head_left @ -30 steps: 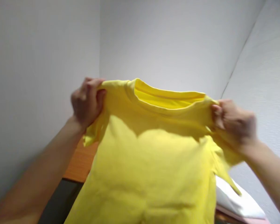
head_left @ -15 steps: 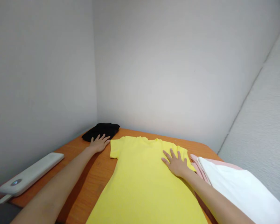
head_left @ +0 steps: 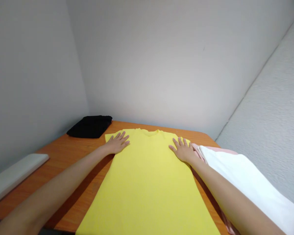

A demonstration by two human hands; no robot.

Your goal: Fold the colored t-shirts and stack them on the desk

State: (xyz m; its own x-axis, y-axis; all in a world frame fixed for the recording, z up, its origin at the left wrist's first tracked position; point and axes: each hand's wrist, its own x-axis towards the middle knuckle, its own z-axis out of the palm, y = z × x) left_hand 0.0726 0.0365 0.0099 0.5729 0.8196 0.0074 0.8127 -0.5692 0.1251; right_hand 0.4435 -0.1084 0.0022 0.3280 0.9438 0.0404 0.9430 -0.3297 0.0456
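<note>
A yellow T-shirt lies spread out on the wooden table, its collar toward the far wall and its lower end running out of view. My left hand rests with fingers spread on the shirt's left sleeve and shoulder area. On the opposite sleeve and shoulder, my right hand lies flat, fingers apart. Both sleeves are partly covered by the hands. Neither hand grips the cloth.
Folded black cloth sits at the table's back left corner. A long white device lies along the left edge. On the right, white cloth lies over pink cloth. Walls border the table.
My left hand has moved right, from beside the black cloth onto the shirt's left sleeve. My right hand has shifted slightly outward toward the other sleeve. The camera view has tilted and shifted.
</note>
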